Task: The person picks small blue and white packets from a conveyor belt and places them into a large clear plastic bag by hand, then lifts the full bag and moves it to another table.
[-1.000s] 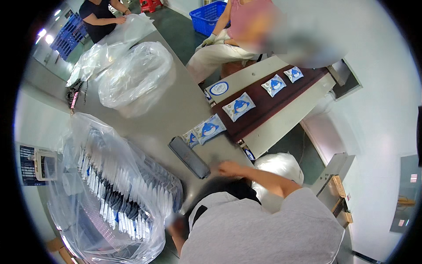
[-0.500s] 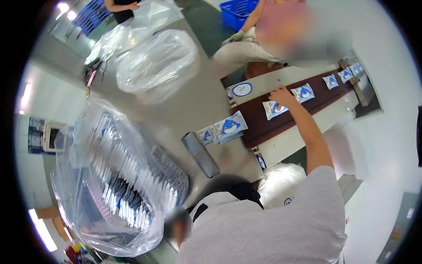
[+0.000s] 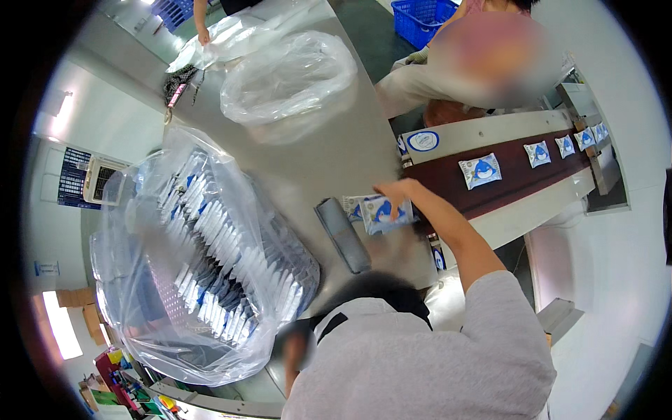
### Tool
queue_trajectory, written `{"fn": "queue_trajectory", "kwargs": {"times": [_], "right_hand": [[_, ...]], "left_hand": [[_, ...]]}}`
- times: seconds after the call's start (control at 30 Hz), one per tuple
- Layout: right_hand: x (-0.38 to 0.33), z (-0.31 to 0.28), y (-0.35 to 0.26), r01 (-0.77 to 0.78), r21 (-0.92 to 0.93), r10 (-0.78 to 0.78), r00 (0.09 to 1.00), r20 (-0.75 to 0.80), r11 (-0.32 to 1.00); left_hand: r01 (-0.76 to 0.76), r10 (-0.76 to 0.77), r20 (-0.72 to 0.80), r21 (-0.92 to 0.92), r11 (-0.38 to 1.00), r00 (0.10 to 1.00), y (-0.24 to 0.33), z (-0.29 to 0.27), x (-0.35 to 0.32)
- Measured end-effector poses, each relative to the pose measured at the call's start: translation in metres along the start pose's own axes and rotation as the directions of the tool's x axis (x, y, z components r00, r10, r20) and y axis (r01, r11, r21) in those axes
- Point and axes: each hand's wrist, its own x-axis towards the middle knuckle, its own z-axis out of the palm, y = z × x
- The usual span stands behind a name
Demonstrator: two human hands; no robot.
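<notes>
Right hand (image 3: 397, 190) reaches small white-and-blue flat sealed pouches (image 3: 378, 212) on the grey steel counter (image 3: 329, 157).
Fingers rest loosely on the top pouch; it looks light, soft, slippery — best pinched at an edge seam. Left hand unseen.

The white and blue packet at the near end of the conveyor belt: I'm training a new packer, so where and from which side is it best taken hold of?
Probably from above, by an edge: the packet lies flat on the steel table, thin, so fingers must pinch it. The right hand already rests on its top edge.

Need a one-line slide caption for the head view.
Right hand rests on blue-and-white packets at the conveyor end, beside a clear bag of packed packets.
</notes>
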Motion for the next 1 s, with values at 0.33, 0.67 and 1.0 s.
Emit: {"fn": "queue_trajectory", "kwargs": {"times": [0.33, 0.67, 1.0], "right_hand": [[-0.098, 0.125, -0.105, -0.252, 0.159, 0.291, 0.899, -0.327, 0.955], [-0.159, 0.142, -0.17, 0.234, 0.566, 0.359, 0.572, -0.737, 0.791], [-0.161, 0.176, -0.125, 0.277, 0.237, 0.015, 0.62, -0.785, 0.931]], "left_hand": [[-0.266, 0.318, 0.001, -0.548, 0.793, 0.948, 0.209, -0.139, -0.021], [-0.133, 0.602, 0.044, -0.96, 0.247, 0.798, 0.334, -0.072, 0.057], [-0.671, 0.814, -0.194, -0.683, 0.288, 0.547, 0.359, -0.067, 0.048]]}}
